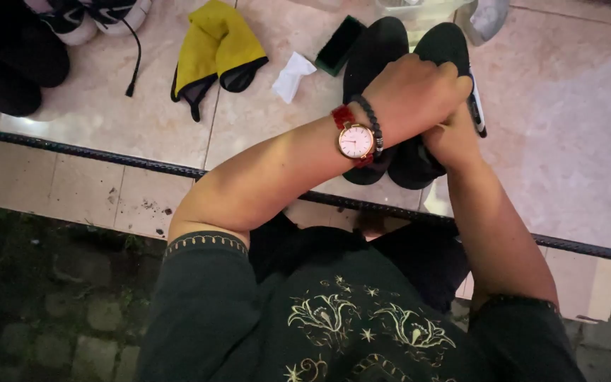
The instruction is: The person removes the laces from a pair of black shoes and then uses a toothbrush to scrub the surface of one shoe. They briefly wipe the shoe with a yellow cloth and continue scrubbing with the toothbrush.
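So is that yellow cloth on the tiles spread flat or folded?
Folded: the yellow cloth lies doubled over, its dark lining showing at the lower edges.

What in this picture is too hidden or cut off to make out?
- Head view: the left hand covers the fingers of the right hand and their grip on the black shoe.
- A clear container is cut off by the top edge.
- The sneakers are cropped at the top left.

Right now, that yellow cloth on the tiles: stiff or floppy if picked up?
Probably floppy: the yellow cloth lies folded and draped flat on the tiled floor. Likely light, being thin fabric. It shouldn't roll or tip; a push would likely bunch it.
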